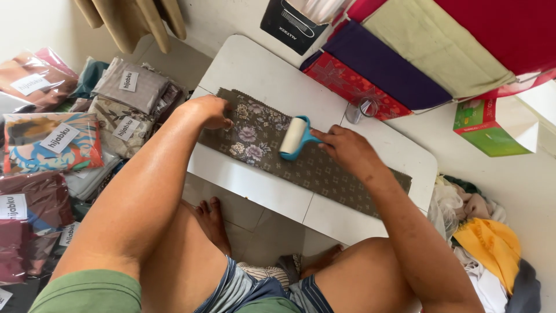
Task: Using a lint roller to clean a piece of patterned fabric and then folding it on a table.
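A folded strip of brown floral-patterned fabric (pixel 272 152) lay lengthwise across a low white bench (pixel 249 69), seen from above by the seated person. The left hand (pixel 209 111) pressed down on the far-left end of the strip, fingers curled under and closed against the cloth, pinning it flat. The right hand (pixel 347 149) had its fingers closed around the blue handle of a lint roller (pixel 294 138), whose white drum rested on the fabric just past the flowered section, roughly a third of the way along from the pinned end. Judged from that position, the rolling appeared only partly done: the long stretch of small-patterned cloth under and beyond the right forearm lay ahead of the drum, though no difference in surface lint could be made out between the two portions. As for containers, clear plastic bags (pixel 52 139) holding folded textiles, each with a white label, were heaped on the floor to the left; a green cardboard box (pixel 483 130) stood at the right, its contents not visible; a dark box (pixel 292 23) with pale contents sat beyond the bench. Loose folded cloths (pixel 376 66) in red, purple and cream lay at the upper right, and a pile of crumpled garments (pixel 492 243) lay at the lower right.
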